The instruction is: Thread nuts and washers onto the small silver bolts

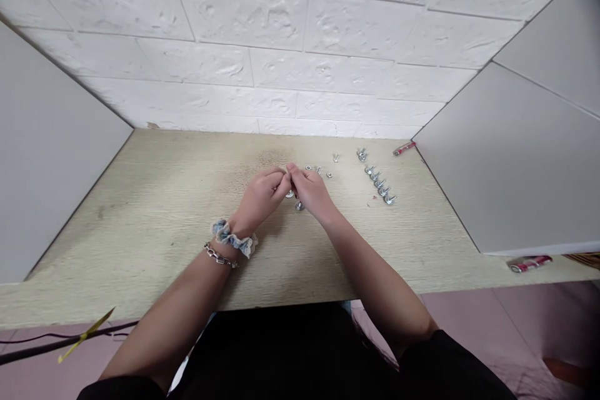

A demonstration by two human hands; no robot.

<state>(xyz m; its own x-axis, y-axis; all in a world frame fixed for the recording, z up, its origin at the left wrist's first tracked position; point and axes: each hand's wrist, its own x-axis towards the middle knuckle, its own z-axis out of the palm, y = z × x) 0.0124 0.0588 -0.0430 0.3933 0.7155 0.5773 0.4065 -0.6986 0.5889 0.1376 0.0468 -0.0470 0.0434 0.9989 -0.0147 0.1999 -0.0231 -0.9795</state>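
Pale wood-grain worktop (154, 212) beneath me: my left hand (262, 195) and right hand (312, 192) meet at the fingertips, each grip closed, and I can't tell what they pinch. A steel bolt (299, 205) lies just below them; small nuts (329, 175) and a row of bolts (379, 182) lie farther right.

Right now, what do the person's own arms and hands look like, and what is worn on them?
The left hand and right hand are bare, with no gloves. The left wrist wears a pale blue patterned scrunchie and a silver chain bracelet. Both arms come out of black short sleeves.
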